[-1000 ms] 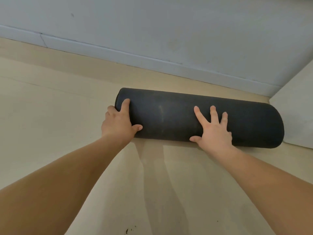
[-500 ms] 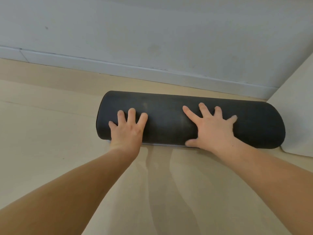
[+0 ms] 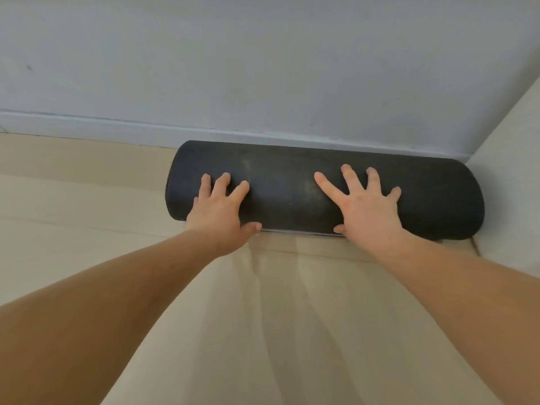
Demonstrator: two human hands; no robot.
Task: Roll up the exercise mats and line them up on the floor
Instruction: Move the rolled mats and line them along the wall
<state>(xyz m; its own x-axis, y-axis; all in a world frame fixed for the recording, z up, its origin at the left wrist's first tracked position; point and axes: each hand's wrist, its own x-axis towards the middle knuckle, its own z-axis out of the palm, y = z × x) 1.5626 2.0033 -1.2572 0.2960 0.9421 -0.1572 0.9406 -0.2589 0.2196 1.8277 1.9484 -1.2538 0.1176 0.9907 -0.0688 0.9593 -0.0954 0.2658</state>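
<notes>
Head view.

Lee: Where is the mat (image 3: 280, 194)?

Sam: It's rolled and lies across the centre of the frame on the floor (image 3: 73, 200). Its far side is at the skirting (image 3: 87, 127), touching or just beside it, I can't tell which. Its right end sits near the pale panel (image 3: 511, 171) at the right edge.

Lee: And the hands?

Sam: Both lie flat on top with the fingers spread wide, pressing and gripping nothing. The left hand (image 3: 217, 214) is toward the left end, thumb low at the near edge. The right hand (image 3: 368, 211) is right of the middle, thumb low too.

Lee: How should this step be finished?

Sam: I'd press evenly through both palms so the roll seats parallel to the skirting rather than skewed. A thin pale line shows under the near edge between the thumbs. It may be the mat's loose end, and if so it should stay pinned beneath. Foam like this probably springs back, so I'd ease the weight off slowly and watch for it unrolling. No other mat is in view, so lining up looks barely begun.
</notes>
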